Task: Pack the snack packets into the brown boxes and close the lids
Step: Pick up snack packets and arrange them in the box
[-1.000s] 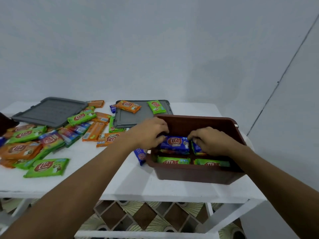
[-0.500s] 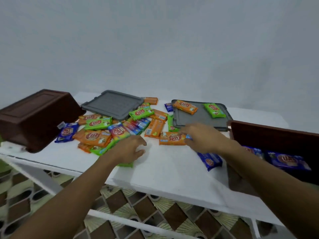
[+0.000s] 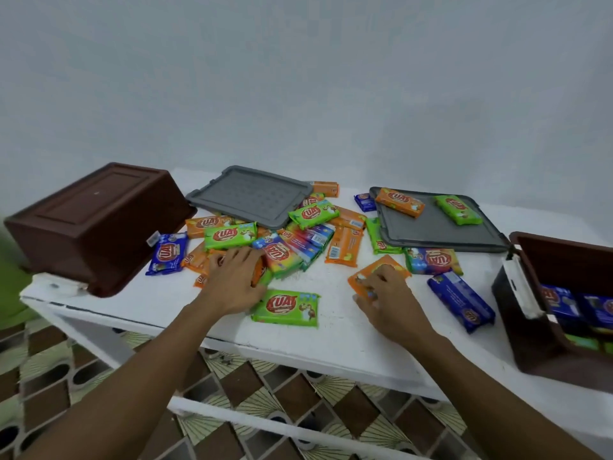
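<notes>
the right hand (image 3: 384, 295) has its fingers curled down onto an orange packet (image 3: 393, 265), pinching its near end against the white worktop (image 3: 325, 336). it looks like a grip, though the thumb is hidden. the packet lies flat, its long axis slanting from near-left to far-right, so it points roughly toward the open brown box (image 3: 547, 356). that box sits at the right end of the worktop, well to the right of this hand, with blue packets already inside. a loose blue packet (image 3: 461, 302) lies between hand and box. the right hand is plainly the nearer one, so the carry is likely a rightward sweep over the blue packet and the box's left wall.

the left hand (image 3: 235, 277) lies flat, fingers spread and fairly straight, on the near edge of the pile of snack packets (image 3: 285, 240) — pressing, not gripping. a green packet (image 3: 287, 307) lies just right of its wrist. farther left an overturned brown box (image 3: 96, 224) rests bottom up. behind the pile lies a grey lid (image 3: 248, 194), and a second grey lid (image 3: 441, 234) lies nearer the open box — neither is fitted yet.
</notes>
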`<action>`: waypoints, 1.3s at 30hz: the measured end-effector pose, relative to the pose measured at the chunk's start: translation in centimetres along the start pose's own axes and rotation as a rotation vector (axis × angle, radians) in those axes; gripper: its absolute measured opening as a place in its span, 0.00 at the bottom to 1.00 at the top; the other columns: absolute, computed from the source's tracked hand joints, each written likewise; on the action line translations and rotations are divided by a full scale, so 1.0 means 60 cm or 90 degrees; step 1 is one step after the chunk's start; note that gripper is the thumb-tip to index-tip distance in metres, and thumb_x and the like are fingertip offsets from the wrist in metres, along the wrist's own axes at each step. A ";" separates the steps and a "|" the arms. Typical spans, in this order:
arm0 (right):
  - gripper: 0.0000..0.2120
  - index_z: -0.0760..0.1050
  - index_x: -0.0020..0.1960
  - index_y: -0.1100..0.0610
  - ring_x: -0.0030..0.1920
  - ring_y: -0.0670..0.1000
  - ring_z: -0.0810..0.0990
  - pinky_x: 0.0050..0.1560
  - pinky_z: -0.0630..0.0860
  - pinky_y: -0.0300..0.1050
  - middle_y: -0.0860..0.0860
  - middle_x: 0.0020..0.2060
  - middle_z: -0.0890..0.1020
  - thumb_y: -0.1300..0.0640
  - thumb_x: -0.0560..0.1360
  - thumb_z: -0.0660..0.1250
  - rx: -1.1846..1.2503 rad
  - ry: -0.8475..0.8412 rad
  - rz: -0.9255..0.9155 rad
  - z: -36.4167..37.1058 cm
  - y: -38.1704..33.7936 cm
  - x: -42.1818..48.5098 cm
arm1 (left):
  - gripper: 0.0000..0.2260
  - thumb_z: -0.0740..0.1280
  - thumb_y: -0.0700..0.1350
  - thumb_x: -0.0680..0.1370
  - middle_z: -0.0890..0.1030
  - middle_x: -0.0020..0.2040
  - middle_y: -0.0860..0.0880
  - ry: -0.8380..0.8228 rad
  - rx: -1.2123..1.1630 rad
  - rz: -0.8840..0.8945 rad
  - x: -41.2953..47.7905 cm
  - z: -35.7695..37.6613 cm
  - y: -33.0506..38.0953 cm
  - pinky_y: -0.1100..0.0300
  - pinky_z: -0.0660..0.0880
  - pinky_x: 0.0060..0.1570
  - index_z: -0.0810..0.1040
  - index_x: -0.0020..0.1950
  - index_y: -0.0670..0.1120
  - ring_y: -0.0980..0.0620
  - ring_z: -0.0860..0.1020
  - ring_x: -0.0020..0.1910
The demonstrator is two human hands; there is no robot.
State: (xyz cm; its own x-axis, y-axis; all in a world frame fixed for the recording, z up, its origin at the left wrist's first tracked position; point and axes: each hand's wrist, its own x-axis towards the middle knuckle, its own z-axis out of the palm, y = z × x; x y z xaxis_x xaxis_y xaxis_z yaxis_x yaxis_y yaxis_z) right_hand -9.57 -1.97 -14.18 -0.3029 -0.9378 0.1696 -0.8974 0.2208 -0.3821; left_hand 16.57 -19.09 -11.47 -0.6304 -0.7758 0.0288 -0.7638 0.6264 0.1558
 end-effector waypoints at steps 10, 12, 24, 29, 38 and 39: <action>0.44 0.60 0.72 0.51 0.69 0.57 0.65 0.66 0.64 0.60 0.52 0.69 0.69 0.32 0.65 0.70 -0.034 -0.050 0.295 -0.018 -0.036 0.016 | 0.36 0.67 0.57 0.67 0.68 0.69 0.50 -0.029 -0.062 0.035 -0.005 -0.031 -0.065 0.49 0.54 0.70 0.65 0.74 0.51 0.48 0.64 0.69; 0.45 0.55 0.74 0.50 0.70 0.58 0.65 0.66 0.63 0.61 0.53 0.70 0.68 0.37 0.66 0.72 -0.043 -0.092 0.298 -0.022 -0.045 0.022 | 0.37 0.67 0.60 0.65 0.69 0.65 0.51 0.010 -0.077 0.049 -0.009 -0.035 -0.059 0.50 0.61 0.64 0.66 0.73 0.51 0.49 0.69 0.64; 0.52 0.40 0.79 0.46 0.54 0.52 0.77 0.39 0.82 0.43 0.55 0.67 0.69 0.54 0.70 0.75 0.127 -0.242 0.218 -0.114 -0.046 0.025 | 0.33 0.64 0.60 0.74 0.67 0.73 0.51 0.009 -0.150 0.145 0.012 -0.062 0.081 0.53 0.70 0.62 0.61 0.77 0.52 0.50 0.68 0.68; 0.39 0.60 0.74 0.48 0.53 0.49 0.75 0.46 0.81 0.47 0.50 0.61 0.75 0.42 0.68 0.72 -0.019 -0.122 0.109 -0.206 -0.024 0.003 | 0.33 0.66 0.60 0.75 0.65 0.75 0.50 -0.012 -0.140 0.208 0.040 -0.079 0.165 0.52 0.65 0.67 0.59 0.77 0.53 0.49 0.66 0.70; 0.35 0.63 0.67 0.47 0.49 0.50 0.77 0.51 0.79 0.50 0.49 0.53 0.75 0.37 0.66 0.72 -0.036 -0.008 0.175 -0.382 0.122 -0.086 | 0.35 0.68 0.60 0.72 0.75 0.56 0.49 -0.040 -0.144 0.307 0.078 -0.126 0.410 0.56 0.73 0.48 0.58 0.75 0.54 0.51 0.75 0.50; 0.34 0.63 0.66 0.47 0.49 0.50 0.77 0.50 0.79 0.49 0.48 0.53 0.75 0.39 0.66 0.73 -0.030 0.001 0.181 -0.399 0.151 -0.099 | 0.35 0.68 0.62 0.70 0.75 0.56 0.52 -0.047 -0.154 0.312 0.082 -0.130 0.442 0.55 0.74 0.48 0.58 0.73 0.54 0.52 0.76 0.49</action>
State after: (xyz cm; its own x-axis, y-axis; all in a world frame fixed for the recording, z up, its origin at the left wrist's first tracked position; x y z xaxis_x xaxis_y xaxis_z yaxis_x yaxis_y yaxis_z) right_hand -23.57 11.98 3.08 -0.5453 -0.8359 0.0621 -0.7897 0.4875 -0.3725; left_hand -5.71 -6.89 0.50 -0.9191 -0.3844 0.0866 -0.3298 0.8707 0.3648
